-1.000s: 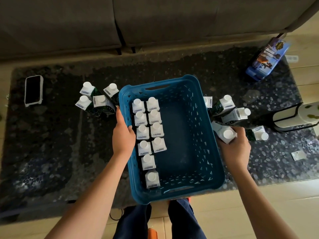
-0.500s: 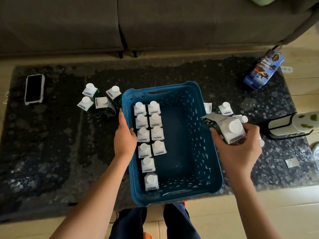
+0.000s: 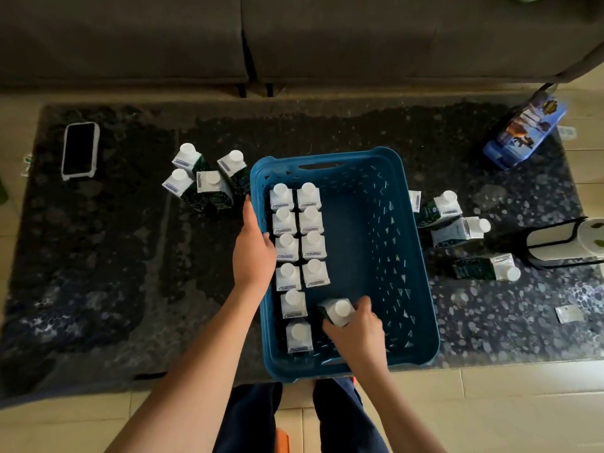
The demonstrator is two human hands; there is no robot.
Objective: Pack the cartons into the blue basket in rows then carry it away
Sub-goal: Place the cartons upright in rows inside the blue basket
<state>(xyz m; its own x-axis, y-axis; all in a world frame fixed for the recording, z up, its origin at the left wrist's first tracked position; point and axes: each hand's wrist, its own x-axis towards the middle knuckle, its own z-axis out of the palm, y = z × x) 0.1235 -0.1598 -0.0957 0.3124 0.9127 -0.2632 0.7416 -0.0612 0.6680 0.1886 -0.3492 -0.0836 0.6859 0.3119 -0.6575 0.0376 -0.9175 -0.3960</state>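
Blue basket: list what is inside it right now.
The blue basket holds ten standing cartons, six beside four. The right hand holds an eleventh carton inside. That hand hides the floor beneath.

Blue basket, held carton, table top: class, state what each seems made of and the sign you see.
Blue basket: moulded plastic, matte; walls pierced with small cut-outs.
Carton held by the right hand: probably coated paperboard with folded edges, white plastic-looking cap.
Table top: dark speckled stone or glass, glossy; it shows reflections.
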